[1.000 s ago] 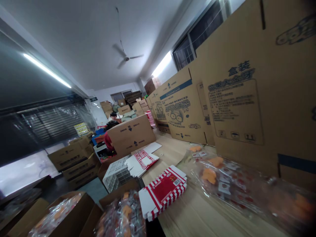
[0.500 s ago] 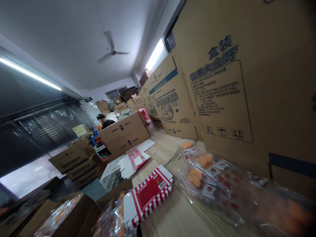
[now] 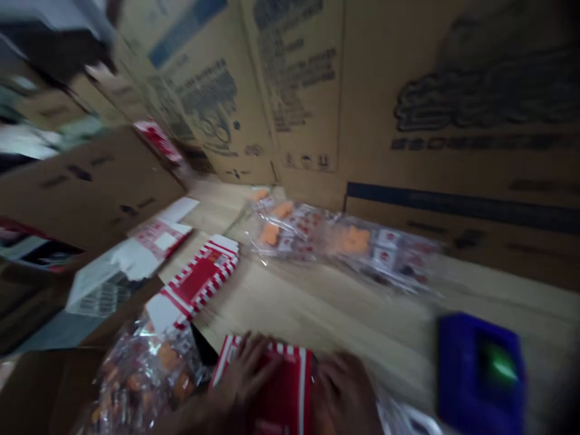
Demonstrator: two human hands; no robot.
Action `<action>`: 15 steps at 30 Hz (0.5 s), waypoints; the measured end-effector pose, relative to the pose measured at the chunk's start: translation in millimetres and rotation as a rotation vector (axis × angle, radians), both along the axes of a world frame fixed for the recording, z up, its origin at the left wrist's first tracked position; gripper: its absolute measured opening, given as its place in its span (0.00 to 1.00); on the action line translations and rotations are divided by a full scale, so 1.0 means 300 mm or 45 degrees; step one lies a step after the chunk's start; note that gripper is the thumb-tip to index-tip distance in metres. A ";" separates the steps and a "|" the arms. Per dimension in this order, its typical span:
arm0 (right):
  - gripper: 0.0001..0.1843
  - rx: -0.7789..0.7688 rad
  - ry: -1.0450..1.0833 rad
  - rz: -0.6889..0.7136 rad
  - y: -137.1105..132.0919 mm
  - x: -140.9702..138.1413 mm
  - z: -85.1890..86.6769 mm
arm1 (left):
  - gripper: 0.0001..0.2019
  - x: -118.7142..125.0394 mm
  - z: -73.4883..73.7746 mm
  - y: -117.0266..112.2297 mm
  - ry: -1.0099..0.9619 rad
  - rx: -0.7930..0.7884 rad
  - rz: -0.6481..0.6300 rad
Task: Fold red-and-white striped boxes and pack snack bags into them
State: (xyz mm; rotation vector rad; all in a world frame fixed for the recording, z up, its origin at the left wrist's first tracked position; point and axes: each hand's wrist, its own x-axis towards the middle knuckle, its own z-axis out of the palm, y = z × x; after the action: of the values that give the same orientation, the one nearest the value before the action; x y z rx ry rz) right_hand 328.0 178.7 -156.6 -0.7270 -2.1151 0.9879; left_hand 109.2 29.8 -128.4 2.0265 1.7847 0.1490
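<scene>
At the bottom of the head view lies a red carton with white-striped edges (image 3: 283, 393). My left hand (image 3: 247, 371) grips it, fingers bent over its upper left part. At its right edge is my right hand (image 3: 347, 393), blurred, with fingers curled down; what they hold is hidden. Clear plastic packaging (image 3: 403, 417) shows just right of that hand. A stack of flat red-and-white striped cartons (image 3: 199, 278) lies further up the table. Left of my left hand, clear bags with orange pieces (image 3: 145, 374) fill an open cardboard box.
Along the back of the table (image 3: 290, 302) lie clear bags with orange pieces and sachets (image 3: 353, 241). Large printed cardboard boxes (image 3: 408, 157) stand behind them. A blue device with a green light (image 3: 480, 368) sits at right. White flat cartons (image 3: 136, 254) rest on a white crate (image 3: 99, 296).
The view has swung down and to the right. Both my hands, the nearer red carton and the blue device have come into view; the ceiling and the other person have left it.
</scene>
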 end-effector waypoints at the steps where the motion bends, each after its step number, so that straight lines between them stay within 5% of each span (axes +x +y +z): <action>1: 0.15 -0.025 -0.049 -0.013 -0.022 0.027 0.020 | 0.58 0.004 0.005 -0.004 0.025 0.094 -0.016; 8: 0.10 -0.154 -0.016 -0.015 -0.045 0.043 0.116 | 0.55 0.000 0.092 0.004 0.088 0.346 -0.183; 15: 0.10 -0.046 -0.090 -0.097 -0.095 0.038 0.080 | 0.53 -0.021 0.060 0.005 0.115 0.405 -0.195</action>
State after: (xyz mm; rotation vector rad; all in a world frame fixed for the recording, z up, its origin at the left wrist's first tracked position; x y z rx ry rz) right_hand 339.3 150.3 -132.7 -0.8654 -2.1182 0.9742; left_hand 103.0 31.4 -110.5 2.4185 1.7397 0.3170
